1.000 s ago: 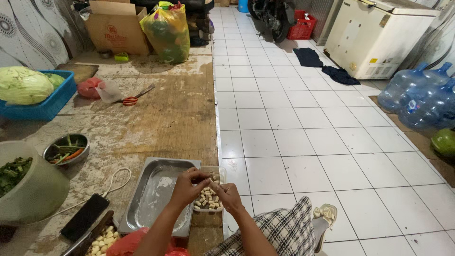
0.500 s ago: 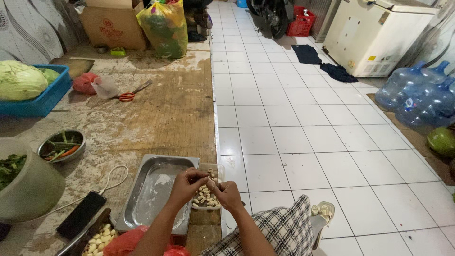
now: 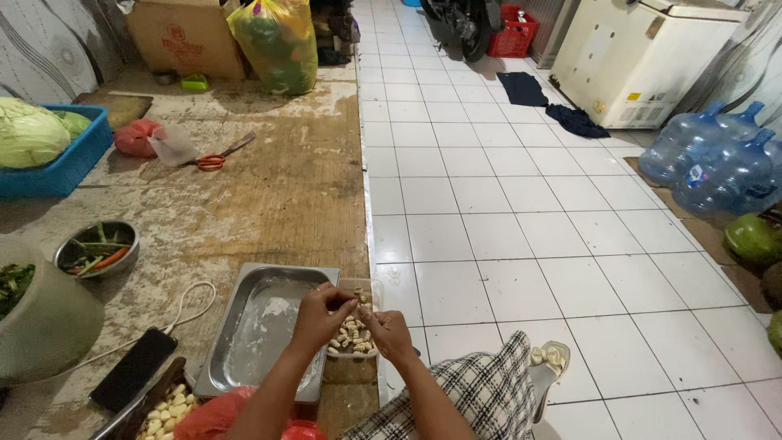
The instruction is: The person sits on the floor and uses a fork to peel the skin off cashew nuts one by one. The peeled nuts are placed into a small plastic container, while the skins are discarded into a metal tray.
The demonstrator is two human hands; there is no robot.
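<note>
White tiled floor: widest item, right and centre. Worn brown mat: left half, bearing most of the goods.

White chest freezer: far right corner. Blue water jugs: lying just in front of it. Cardboard box and yellow bag: far end of mat, side by side. Blue crate with cabbage: left edge.

Steel tray: near edge of mat, shallow, wet-looking, nothing solid in it. Pale tub: left of tray, greens inside. Metal bowl: just behind tub, holding green and orange strips. Dark phone: flat, cable attached. Red-handled scissors: mid-mat, well apart from the hands.

Small clear container: touching the tray's right rim, part-filled with pale pieces.

Left hand: forearm reaching in from below, wrist bent, fingers curled shut. Right hand: same posture, knuckles up, fingers closed. Compared with a second ago: left hand drawn off the tray's edge, now tip to tip with the right directly above the container; work centred there. Piece pinched between the tips or not: too small to tell.
</note>
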